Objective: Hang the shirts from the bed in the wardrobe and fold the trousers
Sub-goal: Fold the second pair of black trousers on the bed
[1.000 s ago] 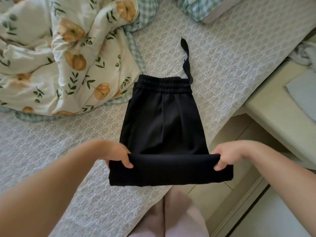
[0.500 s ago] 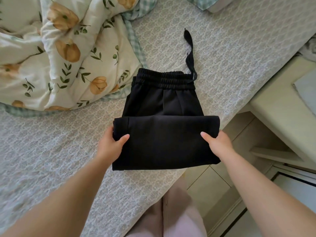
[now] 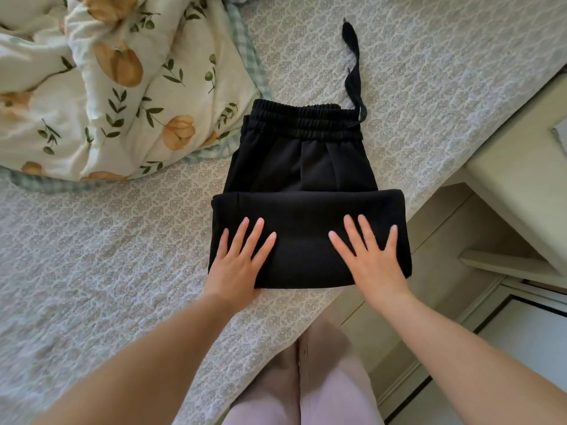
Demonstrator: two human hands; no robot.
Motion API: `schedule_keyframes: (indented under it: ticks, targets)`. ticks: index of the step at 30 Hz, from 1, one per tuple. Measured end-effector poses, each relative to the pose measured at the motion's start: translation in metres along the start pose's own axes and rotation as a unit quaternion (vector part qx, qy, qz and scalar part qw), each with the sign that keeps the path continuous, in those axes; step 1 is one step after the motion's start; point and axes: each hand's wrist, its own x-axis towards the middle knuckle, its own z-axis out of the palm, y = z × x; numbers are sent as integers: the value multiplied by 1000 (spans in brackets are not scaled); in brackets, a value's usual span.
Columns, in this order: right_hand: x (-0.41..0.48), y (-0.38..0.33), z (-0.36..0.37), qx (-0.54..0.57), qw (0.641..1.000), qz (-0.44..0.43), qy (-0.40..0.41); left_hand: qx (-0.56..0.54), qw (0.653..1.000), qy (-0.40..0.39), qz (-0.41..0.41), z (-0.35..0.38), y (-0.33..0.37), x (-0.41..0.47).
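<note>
Pressing flat, fingers spread, your left hand (image 3: 237, 265) and right hand (image 3: 369, 260) smooth the black trousers (image 3: 306, 191); next, likely fold toward the waistband (image 3: 303, 121).

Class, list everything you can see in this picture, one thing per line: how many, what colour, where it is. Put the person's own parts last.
trousers: one pair, black, part-folded on the bed near its edge, waistband away from the person
drawstring: one, black, trailing from the waistband across the bed cover
duvet: one, cream with orange flowers and green leaves, bunched at the upper left
bed cover: one, pale grey, patterned, under the trousers and duvet
bedside unit: one, cream, right of the bed
legs: pink-clad, bottom centre, by the bed edge
left hand: one, pressed flat on the folded part's left side
right hand: one, pressed flat on its right side
</note>
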Motion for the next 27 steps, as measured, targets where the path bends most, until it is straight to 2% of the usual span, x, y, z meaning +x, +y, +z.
schedule_keyframes:
  ticks: [2, 5, 8, 12, 15, 17, 20, 23, 25, 27]
  targets:
    - [4, 4, -2, 10, 1000, 27, 6, 30, 999, -28, -8, -2, -1, 7]
    - [2, 10, -7, 68, 998, 0, -14, 42, 998, -54, -4, -10, 2, 9]
    - [-1, 22, -21, 160, 987, -18, -22, 6, 998, -69, -8, -29, 5, 10]
    - [-1, 35, -59, 269, 961, -1, -60, -68, 992, -101, -31, -75, 5, 23]
    - [-2, 49, -88, 316, 938, -12, -138, -73, 976, -204, 22, -113, -10, 33]
    - [-2, 54, -102, 319, 921, -44, -220, -104, 947, -300, 46, -131, -18, 35]
    - [-1, 57, -115, 341, 871, -58, -348, -132, 893, -430, 25, -143, -23, 34]
    - [6, 69, -124, 397, 821, -30, -410, -135, 867, -479, 4, -148, -27, 38]
    - [16, 83, -131, 430, 818, -14, -383, -155, 872, -464, -15, -157, -34, 49]
    - [29, 97, -135, 444, 843, -2, -303, -161, 899, -404, -44, -167, -44, 65]
